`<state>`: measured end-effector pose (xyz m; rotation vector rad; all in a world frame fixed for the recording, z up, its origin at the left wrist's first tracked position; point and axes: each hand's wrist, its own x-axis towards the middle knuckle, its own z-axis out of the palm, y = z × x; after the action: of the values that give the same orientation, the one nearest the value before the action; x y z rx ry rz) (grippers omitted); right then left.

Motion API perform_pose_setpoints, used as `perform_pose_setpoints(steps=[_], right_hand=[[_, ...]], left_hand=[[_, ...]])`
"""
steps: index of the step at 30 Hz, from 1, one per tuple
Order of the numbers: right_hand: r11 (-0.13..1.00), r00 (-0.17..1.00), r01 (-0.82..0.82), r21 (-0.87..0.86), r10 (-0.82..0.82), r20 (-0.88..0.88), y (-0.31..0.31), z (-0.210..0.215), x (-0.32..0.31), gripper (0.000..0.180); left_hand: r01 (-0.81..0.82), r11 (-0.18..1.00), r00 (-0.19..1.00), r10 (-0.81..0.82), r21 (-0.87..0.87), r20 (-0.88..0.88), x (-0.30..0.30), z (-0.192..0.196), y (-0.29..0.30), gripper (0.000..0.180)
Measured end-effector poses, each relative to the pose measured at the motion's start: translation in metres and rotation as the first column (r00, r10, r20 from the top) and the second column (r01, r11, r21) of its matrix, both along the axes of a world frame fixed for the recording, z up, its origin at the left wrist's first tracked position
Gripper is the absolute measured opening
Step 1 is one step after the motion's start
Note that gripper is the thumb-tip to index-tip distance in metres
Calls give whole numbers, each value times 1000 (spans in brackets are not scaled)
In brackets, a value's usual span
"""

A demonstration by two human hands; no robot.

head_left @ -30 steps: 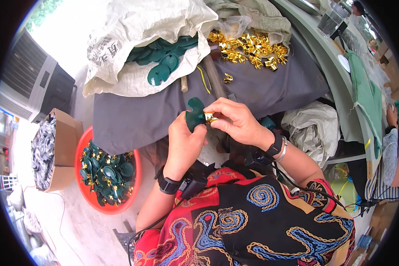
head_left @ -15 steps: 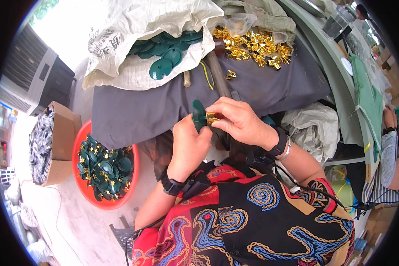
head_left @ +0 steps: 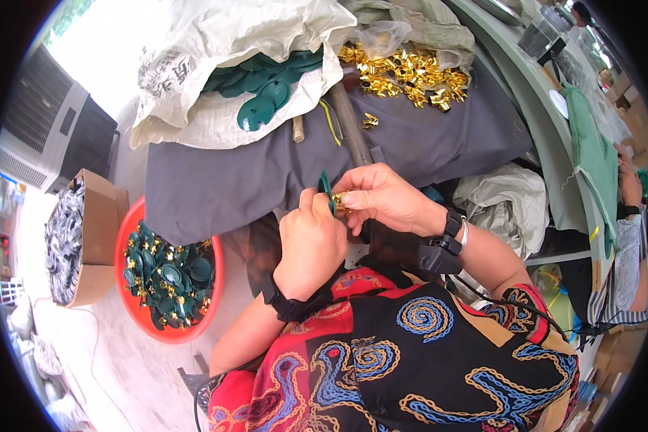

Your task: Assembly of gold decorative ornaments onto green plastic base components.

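My left hand (head_left: 311,243) grips a dark green plastic disc (head_left: 326,190), held on edge in front of me. My right hand (head_left: 381,197) pinches a small gold metal clip (head_left: 342,201) against the disc's face. Both hands meet over the front edge of a table covered with grey cloth (head_left: 223,187). Beyond them a pile of gold clips (head_left: 403,72) lies on the cloth, with one stray clip (head_left: 369,121) nearer. More green discs (head_left: 263,79) spill from a white woven sack (head_left: 194,50) at the back left.
A red basin (head_left: 122,248) on the floor at my left holds several green discs with gold clips. Next to it stands a cardboard box (head_left: 97,230) of grey parts. A grey rod (head_left: 349,126) lies on the cloth. Another person's arm (head_left: 630,187) shows at the far right.
The green disc has turned from face-on to edge-on between my hands. My hands have stayed close together at the table edge, with the gold clip pressed to the disc.
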<state>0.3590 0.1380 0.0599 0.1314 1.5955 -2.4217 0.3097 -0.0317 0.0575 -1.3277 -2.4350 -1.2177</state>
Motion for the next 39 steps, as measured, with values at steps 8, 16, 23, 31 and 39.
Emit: perform_pose_setpoints(steps=[8,16,23,31,39], right_hand=[[949,994,-111,294,112,14,-10,5,-19,24],[-26,835,548,836,-48,-548,65,-4,-38,32],[-151,878,479,865,113,-466,87,-37,-61,31],[-31,715,699,715,46,-697,75,-50,-63,24],[-25,505,862,506,-44,-862,77,-42,-48,17]], left_hand=[[26,992,997,-35,123,74,-24,-11,-19,6],[-650,660,617,171,376,768,-94,-33,-166,13],[-973,94,200,-130,213,971,-142,-99,-270,34],[-591,711,740,287,382,608,-132,-4,-102,20],[-243,969,970,241,-50,-39,-211,4,41,27]])
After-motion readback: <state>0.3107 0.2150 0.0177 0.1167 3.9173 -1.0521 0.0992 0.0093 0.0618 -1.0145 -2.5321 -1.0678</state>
